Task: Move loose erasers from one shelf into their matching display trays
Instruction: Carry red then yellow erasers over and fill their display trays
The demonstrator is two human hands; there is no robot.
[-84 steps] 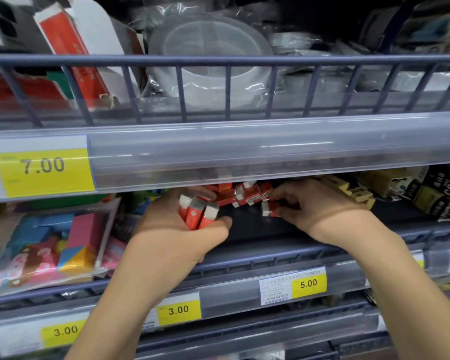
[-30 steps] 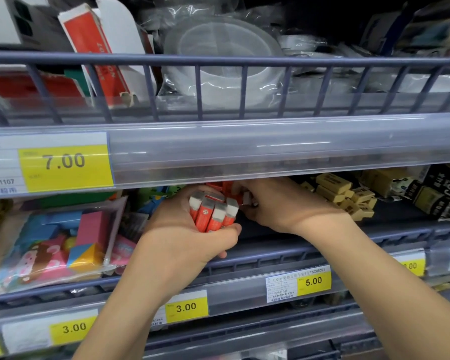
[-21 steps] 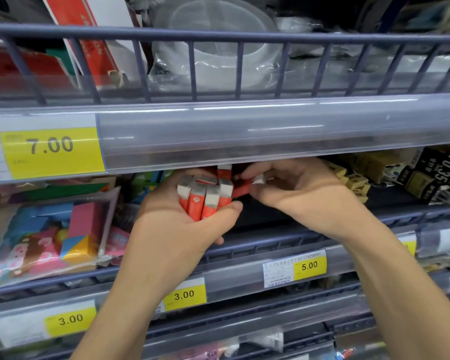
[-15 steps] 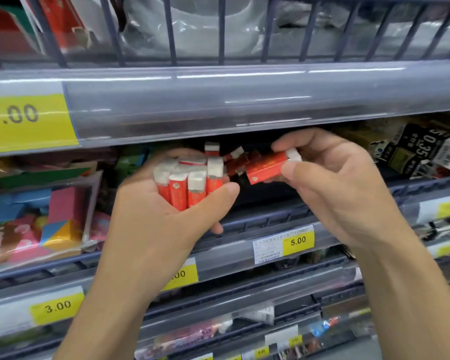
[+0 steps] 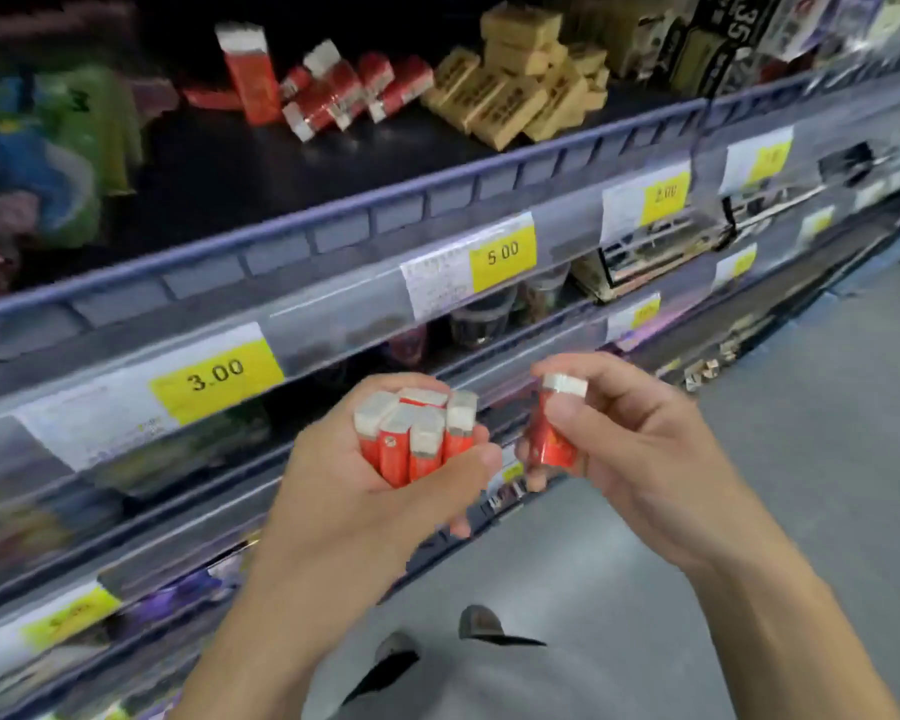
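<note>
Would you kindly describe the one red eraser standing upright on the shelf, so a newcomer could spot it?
Find the dark shelf above the yellow 3.00 price tag. At the left end of the loose red erasers stands the upright red eraser. It alone stands on end, white cap up; the rest lie flat.

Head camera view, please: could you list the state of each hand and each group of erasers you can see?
left hand: grips a bundle of red erasers, white ends up
right hand: pinches a single red eraser, upright
loose red erasers: lying scattered on the dark shelf, one standing on end
tan erasers: piled beside them on the same shelf
</note>
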